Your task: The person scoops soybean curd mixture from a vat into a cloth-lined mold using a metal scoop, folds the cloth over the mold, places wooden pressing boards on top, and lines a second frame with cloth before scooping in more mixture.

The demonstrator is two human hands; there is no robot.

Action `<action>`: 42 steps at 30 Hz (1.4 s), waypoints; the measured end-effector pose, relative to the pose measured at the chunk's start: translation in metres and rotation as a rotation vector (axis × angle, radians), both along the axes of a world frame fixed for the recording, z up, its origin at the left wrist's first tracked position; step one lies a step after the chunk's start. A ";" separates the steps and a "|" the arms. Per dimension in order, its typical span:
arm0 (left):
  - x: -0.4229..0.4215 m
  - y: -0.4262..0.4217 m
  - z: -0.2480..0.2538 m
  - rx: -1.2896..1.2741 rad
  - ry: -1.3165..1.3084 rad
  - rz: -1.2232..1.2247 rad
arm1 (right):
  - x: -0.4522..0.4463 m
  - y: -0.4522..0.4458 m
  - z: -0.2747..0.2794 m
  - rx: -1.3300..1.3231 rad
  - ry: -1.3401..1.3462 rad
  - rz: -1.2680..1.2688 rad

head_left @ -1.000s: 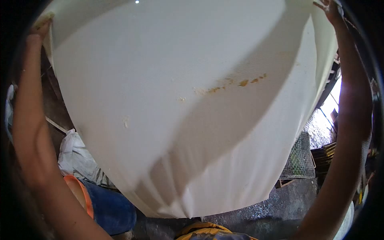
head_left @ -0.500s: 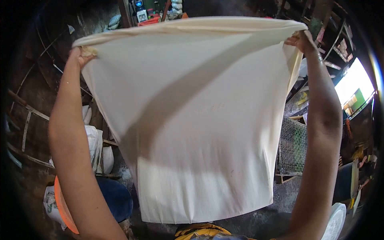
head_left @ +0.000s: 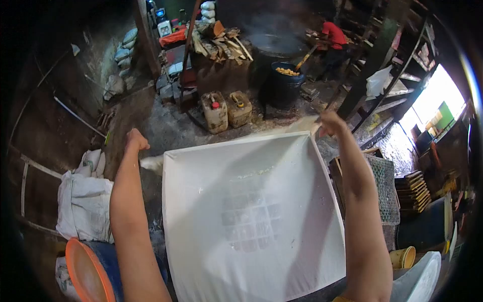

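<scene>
A large white cloth (head_left: 201, 261) lies over a square frame, its middle sagging inside the raised edges. Through the damp fabric a grid pattern shows faintly. My left hand (head_left: 137, 140) is beyond the far left corner, off the cloth, with its fingers loosely apart. Below it, a loose tip of the cloth sticks out past the frame. At the far right corner, my right hand (head_left: 330, 124) is closed at the cloth's edge, where the fabric stretches up to the fingers; blur softens that spot. The far edge of the cloth hangs over the frame's back side.
White sacks (head_left: 85, 206) and an orange-rimmed blue barrel (head_left: 85, 274) stand at left. Two jerrycans (head_left: 215, 113) stand ahead near a dark pot (head_left: 284, 88) with yellowish pieces. A person in a red shirt (head_left: 333, 35) bends behind. Mesh racks (head_left: 385, 186) lean at right.
The cloth, held up and spread before me, has come down over the frame. Both hands have lowered, and my left hand has let go of its corner. The area beyond is now visible.
</scene>
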State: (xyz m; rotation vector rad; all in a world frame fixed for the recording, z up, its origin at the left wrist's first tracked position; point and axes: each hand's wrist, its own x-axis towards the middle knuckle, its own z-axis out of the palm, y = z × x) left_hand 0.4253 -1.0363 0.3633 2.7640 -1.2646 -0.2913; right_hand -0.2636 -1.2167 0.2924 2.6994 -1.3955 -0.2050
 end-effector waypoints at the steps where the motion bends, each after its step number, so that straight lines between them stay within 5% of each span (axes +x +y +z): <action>1: -0.014 0.005 0.003 -0.053 -0.064 -0.035 | -0.006 0.018 -0.027 0.263 -0.559 -0.334; 2: -0.026 0.010 0.004 -0.181 -0.091 -0.102 | -0.005 0.048 -0.046 0.393 -1.131 -0.584; 3: -0.042 0.017 0.003 -0.306 -0.115 -0.176 | -0.005 0.088 -0.062 0.390 -1.295 -0.649; 6: -0.098 0.036 -0.014 -0.403 -0.019 -0.673 | -0.016 0.202 -0.094 0.444 -1.200 -0.425; 9: -0.200 0.078 -0.058 -0.546 0.286 -1.152 | -0.004 0.267 -0.099 0.771 -1.453 -0.759; 11: -0.288 0.110 -0.061 -0.345 0.311 -1.295 | -0.004 0.285 -0.080 0.861 -1.422 -0.862; 12: -0.327 0.122 -0.064 -0.288 0.339 -1.354 | -0.023 0.265 -0.109 0.623 -1.100 -0.672; 14: -0.400 0.147 -0.080 -0.283 0.389 -1.363 | -0.050 0.236 -0.135 0.284 -1.003 -0.615; 15: -0.431 0.155 -0.087 -0.327 0.368 -1.371 | -0.052 0.218 -0.121 0.147 -1.236 -0.734; 17: -0.474 0.172 -0.103 -0.409 0.323 -1.377 | -0.055 0.209 -0.079 -0.060 -1.649 -0.588; 20: -0.498 0.190 -0.141 -0.356 0.138 -1.339 | -0.062 0.271 -0.024 0.051 -1.260 -0.581; 23: -0.481 0.194 -0.119 -0.280 0.191 -1.297 | -0.089 0.355 -0.034 -0.201 -0.980 -0.432; 25: -0.466 0.207 -0.113 -0.440 0.271 -1.252 | -0.101 0.432 -0.053 -0.004 -1.073 -0.604; 29: -0.473 0.251 -0.071 -0.442 0.462 -1.288 | -0.088 0.549 -0.119 0.475 -1.216 -0.476; 33: -0.508 0.290 -0.070 -0.201 0.466 -1.524 | -0.100 0.563 -0.125 0.179 -1.624 -0.822; 36: -0.528 0.309 -0.096 -0.062 0.371 -1.612 | -0.122 0.574 -0.032 0.151 -1.819 -0.792; 37: -0.529 0.314 -0.104 -0.027 0.328 -1.613 | -0.123 0.578 -0.006 0.204 -1.731 -0.707; 40: -0.523 0.324 -0.096 -0.043 0.422 -1.464 | -0.127 0.592 -0.040 -0.165 -1.085 -0.503; 42: -0.512 0.326 -0.080 -0.154 0.492 -1.367 | -0.124 0.609 -0.058 -0.006 -1.094 -0.577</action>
